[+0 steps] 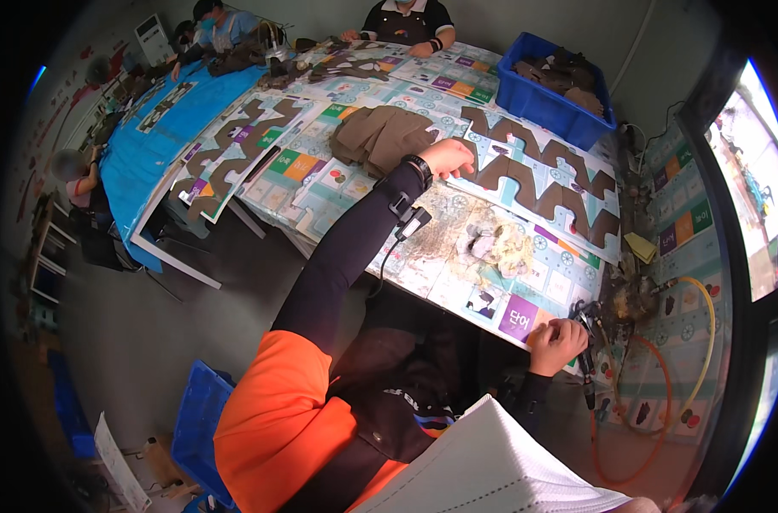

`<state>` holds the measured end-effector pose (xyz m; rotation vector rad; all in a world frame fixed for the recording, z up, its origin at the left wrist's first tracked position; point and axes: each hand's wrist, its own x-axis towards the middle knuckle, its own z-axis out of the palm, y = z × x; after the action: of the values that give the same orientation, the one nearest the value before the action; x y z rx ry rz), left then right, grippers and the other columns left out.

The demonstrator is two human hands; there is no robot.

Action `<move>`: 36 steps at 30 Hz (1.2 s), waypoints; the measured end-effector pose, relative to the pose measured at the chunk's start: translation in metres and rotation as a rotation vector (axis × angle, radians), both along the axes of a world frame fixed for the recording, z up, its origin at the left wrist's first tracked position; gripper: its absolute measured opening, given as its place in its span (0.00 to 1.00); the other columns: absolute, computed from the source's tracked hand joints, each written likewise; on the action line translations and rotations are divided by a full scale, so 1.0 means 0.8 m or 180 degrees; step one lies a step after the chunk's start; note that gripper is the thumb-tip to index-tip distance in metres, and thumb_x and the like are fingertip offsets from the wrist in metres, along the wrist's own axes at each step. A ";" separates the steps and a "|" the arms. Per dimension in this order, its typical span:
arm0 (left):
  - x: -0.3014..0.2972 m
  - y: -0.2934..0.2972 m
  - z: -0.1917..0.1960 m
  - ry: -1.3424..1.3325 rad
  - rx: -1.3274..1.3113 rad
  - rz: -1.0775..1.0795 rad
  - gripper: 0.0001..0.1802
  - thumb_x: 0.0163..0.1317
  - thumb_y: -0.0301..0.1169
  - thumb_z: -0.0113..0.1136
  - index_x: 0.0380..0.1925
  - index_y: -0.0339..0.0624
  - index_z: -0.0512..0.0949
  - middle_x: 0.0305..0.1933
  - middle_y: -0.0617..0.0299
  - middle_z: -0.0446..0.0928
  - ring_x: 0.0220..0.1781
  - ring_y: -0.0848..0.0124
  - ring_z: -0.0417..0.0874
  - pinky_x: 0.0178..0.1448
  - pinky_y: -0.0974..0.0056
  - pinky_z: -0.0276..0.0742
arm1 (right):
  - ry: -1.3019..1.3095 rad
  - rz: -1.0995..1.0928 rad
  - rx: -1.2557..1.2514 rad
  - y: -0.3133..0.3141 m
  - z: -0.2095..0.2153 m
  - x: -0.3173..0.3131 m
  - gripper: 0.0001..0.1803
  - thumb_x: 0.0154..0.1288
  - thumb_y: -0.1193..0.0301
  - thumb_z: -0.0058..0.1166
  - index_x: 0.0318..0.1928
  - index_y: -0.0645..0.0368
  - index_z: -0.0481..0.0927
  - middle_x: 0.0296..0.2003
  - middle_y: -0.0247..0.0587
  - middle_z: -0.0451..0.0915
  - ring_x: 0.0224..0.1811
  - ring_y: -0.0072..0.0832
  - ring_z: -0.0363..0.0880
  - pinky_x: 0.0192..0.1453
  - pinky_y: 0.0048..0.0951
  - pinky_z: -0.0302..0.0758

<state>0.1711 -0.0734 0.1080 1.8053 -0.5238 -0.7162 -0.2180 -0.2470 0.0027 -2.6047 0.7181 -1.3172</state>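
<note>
My left hand [449,159], with a dark band at its wrist, reaches across the table. Its fingers are pinched at the left end of the lower row of flat brown cut pieces [515,179], which lie on a pale sheet. Beside that wrist is a loose stack of similar brown pieces [382,137]. My right hand [560,346] is at the table's near right edge, fingers curled. Right against them is a dark spray gun [586,342] with a hose; whether the hand grips it is hidden.
A blue crate [555,90] with brown pieces stands at the back right. Yellow and orange hoses [666,368] loop at the right wall. A crumpled yellowish wad [500,246] lies on the stained printed tabletop [431,265]. Several people work at the far and left tables.
</note>
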 end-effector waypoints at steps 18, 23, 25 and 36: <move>0.002 0.031 -0.034 0.0231 -0.0288 0.0137 0.14 0.68 0.37 0.56 0.46 0.39 0.76 0.40 0.57 0.84 0.20 0.79 0.72 0.16 0.73 0.59 | 0.0011 -0.0008 0.0036 -0.001 -0.003 0.002 0.03 0.46 0.77 0.54 0.25 0.56 0.76 0.33 0.40 0.76 0.47 0.44 0.73 0.59 0.46 0.65; -0.002 0.038 -0.032 0.0342 -0.0274 -0.0040 0.15 0.68 0.38 0.57 0.49 0.41 0.76 0.41 0.60 0.84 0.25 0.79 0.74 0.21 0.73 0.62 | -0.0001 0.0016 -0.0010 -0.001 -0.003 0.002 0.03 0.46 0.77 0.54 0.26 0.56 0.76 0.34 0.40 0.76 0.47 0.44 0.73 0.58 0.46 0.65; -0.002 0.039 -0.031 0.0251 -0.0150 0.0098 0.16 0.68 0.38 0.56 0.50 0.41 0.76 0.42 0.60 0.84 0.25 0.79 0.74 0.21 0.74 0.62 | -0.0064 -0.0103 0.0081 -0.001 -0.002 0.002 0.03 0.46 0.76 0.54 0.26 0.56 0.76 0.34 0.40 0.76 0.48 0.44 0.73 0.58 0.46 0.65; 0.013 0.032 -0.052 0.0327 -0.0147 0.0089 0.16 0.64 0.34 0.60 0.49 0.37 0.77 0.38 0.64 0.81 0.31 0.78 0.77 0.26 0.73 0.70 | 0.0055 -0.0095 0.0167 -0.009 -0.009 0.000 0.05 0.47 0.74 0.57 0.28 0.57 0.78 0.35 0.42 0.77 0.47 0.44 0.73 0.59 0.45 0.66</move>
<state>0.1816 -0.0479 0.0661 1.7199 -0.4426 -0.7673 -0.2181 -0.2543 -0.0042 -2.5770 0.7864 -1.2674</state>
